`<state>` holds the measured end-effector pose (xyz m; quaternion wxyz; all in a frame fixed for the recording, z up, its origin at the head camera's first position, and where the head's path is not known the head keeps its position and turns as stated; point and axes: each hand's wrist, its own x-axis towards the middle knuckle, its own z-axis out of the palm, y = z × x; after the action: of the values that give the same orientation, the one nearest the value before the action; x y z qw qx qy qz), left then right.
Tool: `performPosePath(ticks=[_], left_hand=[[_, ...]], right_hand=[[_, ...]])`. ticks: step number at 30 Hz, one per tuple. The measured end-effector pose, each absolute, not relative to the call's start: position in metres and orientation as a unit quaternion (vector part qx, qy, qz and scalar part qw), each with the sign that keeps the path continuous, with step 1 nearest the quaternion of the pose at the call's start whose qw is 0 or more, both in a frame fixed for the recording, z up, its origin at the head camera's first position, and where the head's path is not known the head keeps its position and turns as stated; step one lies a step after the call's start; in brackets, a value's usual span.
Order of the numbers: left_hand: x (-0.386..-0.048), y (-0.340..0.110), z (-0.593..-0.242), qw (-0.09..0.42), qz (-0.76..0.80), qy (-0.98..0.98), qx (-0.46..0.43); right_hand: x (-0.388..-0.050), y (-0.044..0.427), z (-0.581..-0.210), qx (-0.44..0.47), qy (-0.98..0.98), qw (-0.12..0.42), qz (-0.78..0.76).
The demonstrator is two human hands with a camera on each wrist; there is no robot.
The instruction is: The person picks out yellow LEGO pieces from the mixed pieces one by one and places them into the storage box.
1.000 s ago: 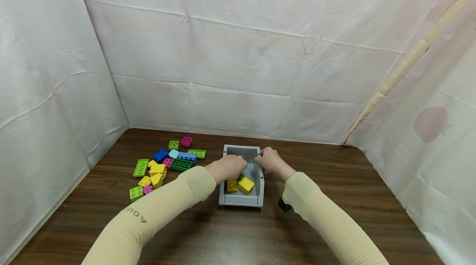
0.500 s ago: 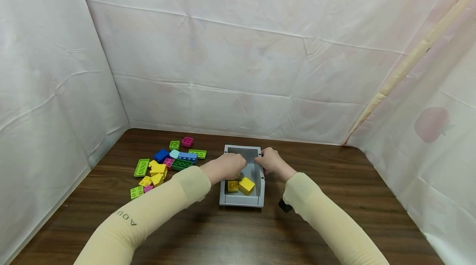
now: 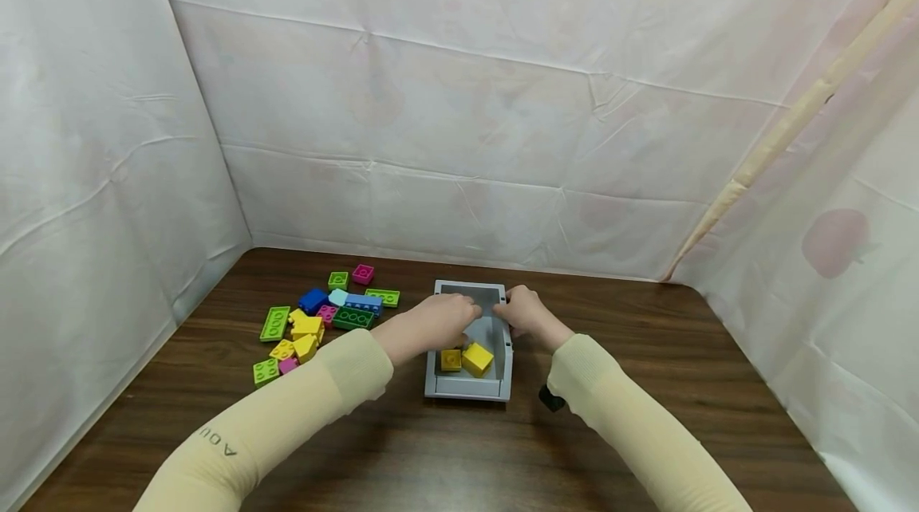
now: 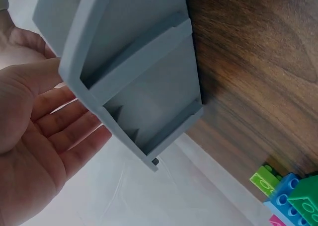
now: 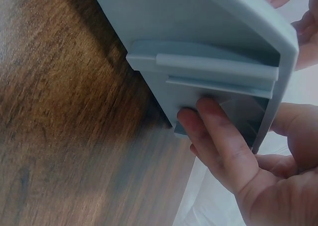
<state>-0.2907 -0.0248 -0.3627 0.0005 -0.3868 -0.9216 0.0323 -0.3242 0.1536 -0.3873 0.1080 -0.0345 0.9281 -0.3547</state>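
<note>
A grey open-topped plastic box (image 3: 467, 389) stands on the table. In it, at the near end, lie a yellow brick (image 3: 477, 359) and a darker yellow square brick (image 3: 451, 360). My left hand (image 3: 434, 327) reaches over the box's left wall. Its fingers look loosely extended in the left wrist view, and nothing shows between them. My right hand (image 3: 530, 314) holds the right wall, thumb at the inner side and fingers (image 5: 226, 141) pressed against the outer face. The part of the box floor under my left hand is hidden in the head view.
Loose toy bricks lie at the left: a dark green brick (image 3: 353, 317), a light blue brick (image 3: 364, 304), a blue brick (image 3: 313, 301), yellow bricks (image 3: 307, 328) and lime pieces (image 3: 275, 324). White cloth (image 3: 467, 113) hangs behind the table (image 3: 646, 352).
My left wrist and forearm have drawn slightly left and down, and the left fingers have loosened over the box. My right hand stays on the wall.
</note>
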Motion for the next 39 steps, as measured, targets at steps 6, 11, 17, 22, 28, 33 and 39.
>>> performPosePath(ticks=[6, 11, 17, 22, 28, 33, 39], left_hand=[[-0.284, -0.031, -0.359, 0.014, -0.001, -0.927, -0.376], [-0.279, -0.038, -0.355, 0.034, -0.018, -0.931, -0.364], [-0.275, -0.045, -0.355, 0.061, -0.017, -0.935, -0.350], [-0.271, -0.052, -0.355, 0.078, -0.033, -0.934, -0.346], [-0.263, -0.064, -0.356, 0.095, -0.049, -0.936, -0.334], [-0.257, -0.077, -0.358, 0.104, -0.063, -0.940, -0.319], [-0.250, -0.094, -0.359, 0.109, -0.070, -0.946, -0.296]], right_hand=[[-0.323, 0.154, -0.386, -0.033, 0.928, 0.106, -0.355], [-0.322, 0.154, -0.385, -0.034, 0.928, 0.105, -0.356], [-0.322, 0.154, -0.386, -0.035, 0.927, 0.106, -0.359], [-0.323, 0.154, -0.386, -0.036, 0.928, 0.105, -0.355], [-0.325, 0.154, -0.387, -0.034, 0.929, 0.107, -0.352], [-0.325, 0.153, -0.388, -0.031, 0.928, 0.108, -0.355], [-0.324, 0.153, -0.388, -0.033, 0.928, 0.109, -0.355]])
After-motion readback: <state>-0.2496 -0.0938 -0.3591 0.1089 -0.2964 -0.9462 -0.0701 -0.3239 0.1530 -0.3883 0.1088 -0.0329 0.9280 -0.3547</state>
